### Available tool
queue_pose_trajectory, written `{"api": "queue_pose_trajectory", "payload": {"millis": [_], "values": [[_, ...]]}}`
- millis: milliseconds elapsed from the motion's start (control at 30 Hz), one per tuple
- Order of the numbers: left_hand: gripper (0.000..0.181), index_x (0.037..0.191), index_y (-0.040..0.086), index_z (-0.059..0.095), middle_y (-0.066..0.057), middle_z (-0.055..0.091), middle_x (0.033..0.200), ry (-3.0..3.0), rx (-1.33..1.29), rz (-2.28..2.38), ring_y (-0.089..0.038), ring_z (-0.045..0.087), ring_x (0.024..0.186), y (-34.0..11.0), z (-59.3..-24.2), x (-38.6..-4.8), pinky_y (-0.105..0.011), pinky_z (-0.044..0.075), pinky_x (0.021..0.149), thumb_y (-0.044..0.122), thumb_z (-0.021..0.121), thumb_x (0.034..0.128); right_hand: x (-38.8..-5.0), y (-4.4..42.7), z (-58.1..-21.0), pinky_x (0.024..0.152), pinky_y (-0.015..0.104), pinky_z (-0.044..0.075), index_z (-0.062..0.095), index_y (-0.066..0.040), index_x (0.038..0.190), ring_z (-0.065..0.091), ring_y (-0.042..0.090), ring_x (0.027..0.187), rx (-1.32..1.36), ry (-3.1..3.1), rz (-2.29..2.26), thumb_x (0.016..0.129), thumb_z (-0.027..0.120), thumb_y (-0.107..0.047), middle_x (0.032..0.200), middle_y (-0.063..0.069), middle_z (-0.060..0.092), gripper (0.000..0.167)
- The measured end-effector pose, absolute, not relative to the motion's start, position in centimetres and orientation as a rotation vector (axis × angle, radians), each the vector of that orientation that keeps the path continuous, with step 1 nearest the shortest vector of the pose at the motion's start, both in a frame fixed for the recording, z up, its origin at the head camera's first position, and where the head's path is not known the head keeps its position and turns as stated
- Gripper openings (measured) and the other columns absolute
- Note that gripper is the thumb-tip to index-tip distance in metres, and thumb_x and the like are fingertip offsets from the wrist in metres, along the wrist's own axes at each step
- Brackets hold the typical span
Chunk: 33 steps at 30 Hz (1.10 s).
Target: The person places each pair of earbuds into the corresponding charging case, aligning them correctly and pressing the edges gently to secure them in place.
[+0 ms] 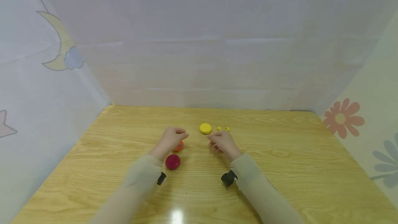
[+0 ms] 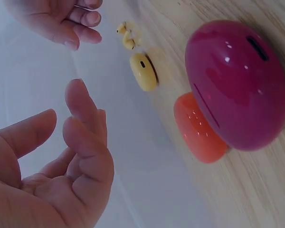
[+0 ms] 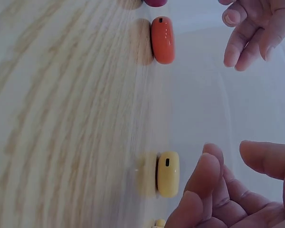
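My left hand [image 1: 171, 137] hovers above the table, its fingers loosely bent and holding nothing. Under it, partly hidden, lies an orange earbud case [image 1: 178, 146]; a dark pink earbud case [image 1: 172, 162] is nearer to me, beside the left wrist. My right hand [image 1: 224, 142] is also raised, with thumb and fingers apart in the right wrist view and nothing between them. Just beyond it sits a yellow earbud case [image 1: 205, 128], its lid down. Two yellow earbuds [image 1: 223, 129] lie to the right of that case. All three rounded cases look closed.
A wood-grain table [image 1: 298, 168] spreads out under both hands. Pale cloth walls stand around it, with a moon print [image 1: 60, 44] on the left and a flower print [image 1: 343, 118] on the right. Dark wrist cameras [image 1: 228, 179] sit at both sleeves.
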State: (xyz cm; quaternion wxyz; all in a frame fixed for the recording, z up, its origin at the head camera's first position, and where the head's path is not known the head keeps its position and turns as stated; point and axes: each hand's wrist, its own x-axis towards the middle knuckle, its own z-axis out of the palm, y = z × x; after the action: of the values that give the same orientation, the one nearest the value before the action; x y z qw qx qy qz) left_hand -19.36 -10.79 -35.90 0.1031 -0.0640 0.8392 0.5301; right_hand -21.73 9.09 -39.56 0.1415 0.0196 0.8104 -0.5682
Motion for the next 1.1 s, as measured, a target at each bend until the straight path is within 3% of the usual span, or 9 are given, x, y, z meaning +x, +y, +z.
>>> {"api": "queue_pose_trajectory", "payload": {"millis": [133, 300, 500, 733, 1000, 1100], "values": [[0.040, 0.131, -0.008, 0.053, -0.022, 0.058, 0.125, 2.459, -0.205, 1.569, -0.026, 0.066, 0.074, -10.3, -36.1, -19.8, -0.019, 0.038, 0.050, 0.015, 0.058, 0.0978, -21.9, 9.2, -39.5, 0.060, 0.029, 0.045, 0.066, 0.006, 0.113, 0.057, 0.014, 0.060, 0.076, 2.356, -1.641, 0.096, 0.060, -0.019, 0.081, 0.011, 0.067, 0.031], [0.040, 0.131, -0.008, 0.053, -0.023, 0.056, 0.129, 2.450, -0.220, 1.560, -0.022, 0.066, 0.071, -9.8, -36.3, -20.3, -0.018, 0.037, 0.046, 0.014, 0.058, 0.0976, -22.1, 9.3, -39.6, 0.065, 0.033, 0.047, 0.065, 0.005, 0.114, 0.057, 0.018, 0.068, 0.099, 2.358, -1.650, 0.097, 0.060, -0.021, 0.085, 0.011, 0.065, 0.031], [0.040, 0.131, -0.008, 0.051, -0.022, 0.055, 0.130, 2.432, -0.217, 1.534, -0.021, 0.066, 0.072, -9.0, -36.5, -20.7, -0.018, 0.036, 0.046, 0.015, 0.058, 0.0978, -22.6, 9.3, -39.9, 0.067, 0.033, 0.047, 0.065, 0.006, 0.113, 0.057, 0.020, 0.075, 0.157, 2.365, -1.663, 0.096, 0.060, -0.020, 0.086, 0.010, 0.064, 0.031], [0.040, 0.131, -0.005, 0.051, -0.019, 0.055, 0.131, 2.423, -0.234, 1.505, -0.024, 0.067, 0.080, -8.2, -36.5, -20.9, -0.021, 0.036, 0.048, 0.017, 0.057, 0.0983, -23.1, 9.1, -40.4, 0.062, 0.030, 0.047, 0.064, 0.006, 0.115, 0.057, 0.018, 0.071, 0.192, 2.338, -1.708, 0.096, 0.059, -0.018, 0.088, 0.011, 0.064, 0.031], [0.047, 0.138, -0.008, 0.043, -0.021, 0.051, 0.135, 2.401, -0.195, 1.511, -0.028, 0.064, 0.088, -7.5, -36.3, -21.0, -0.034, 0.048, 0.071, 0.017, 0.054, 0.0994, -23.7, 8.9, -41.4, 0.050, 0.023, 0.043, 0.060, 0.008, 0.118, 0.052, 0.013, 0.057, 0.196, 2.270, -1.823, 0.097, 0.058, -0.015, 0.080, 0.011, 0.061, 0.031], [0.046, 0.137, -0.007, 0.043, -0.020, 0.052, 0.132, 2.398, -0.215, 1.500, -0.025, 0.062, 0.084, -7.3, -36.4, -21.3, -0.033, 0.047, 0.070, 0.017, 0.054, 0.0997, -23.9, 8.9, -41.6, 0.048, 0.022, 0.042, 0.059, 0.008, 0.118, 0.050, 0.011, 0.055, 0.207, 2.240, -1.849, 0.097, 0.058, -0.014, 0.077, 0.010, 0.059, 0.030]]}}
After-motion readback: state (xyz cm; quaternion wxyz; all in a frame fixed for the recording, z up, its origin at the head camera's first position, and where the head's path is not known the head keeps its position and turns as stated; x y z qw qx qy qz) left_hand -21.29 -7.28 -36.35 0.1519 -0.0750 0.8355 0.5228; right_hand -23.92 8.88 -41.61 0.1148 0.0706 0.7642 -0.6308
